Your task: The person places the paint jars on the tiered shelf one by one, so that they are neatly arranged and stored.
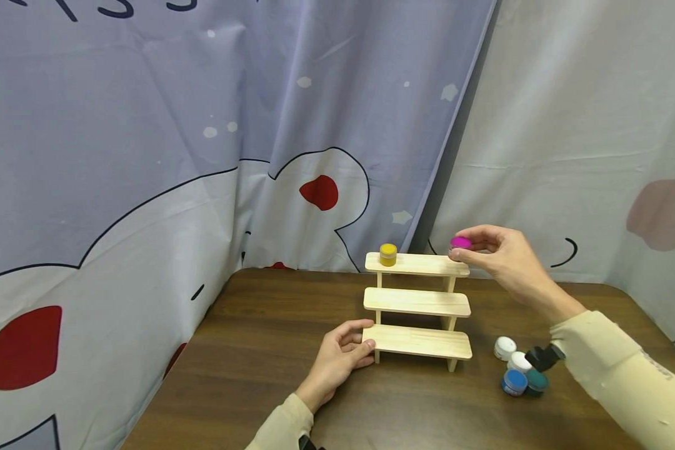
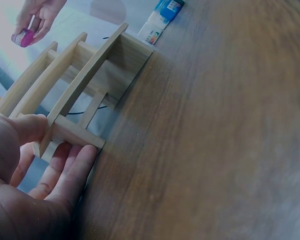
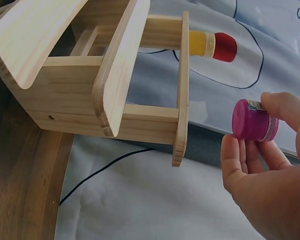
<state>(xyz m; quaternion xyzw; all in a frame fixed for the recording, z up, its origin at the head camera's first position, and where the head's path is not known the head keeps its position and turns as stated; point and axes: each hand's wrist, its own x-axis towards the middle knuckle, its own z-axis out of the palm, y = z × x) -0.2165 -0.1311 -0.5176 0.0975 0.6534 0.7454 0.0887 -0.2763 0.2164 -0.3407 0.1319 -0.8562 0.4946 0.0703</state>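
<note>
A three-tier wooden display shelf (image 1: 416, 302) stands on the table. My left hand (image 1: 343, 356) grips the left end of its lowest tier, the thumb on the board and the fingers (image 2: 72, 172) against the side support. Between thumb and fingertips, my right hand (image 1: 503, 259) pinches a small magenta jar (image 3: 252, 121). That jar is just above the right end of the top tier in the head view; the right wrist view shows a gap between it and the board. A yellow jar (image 1: 388, 255) sits near the left end of the top tier.
Right of the shelf, several small jars stand grouped on the brown table (image 1: 247, 350): two white jars (image 1: 505, 348), a blue jar (image 1: 514, 382) and a dark green jar (image 1: 537, 382). A printed curtain (image 1: 337, 112) hangs behind the table.
</note>
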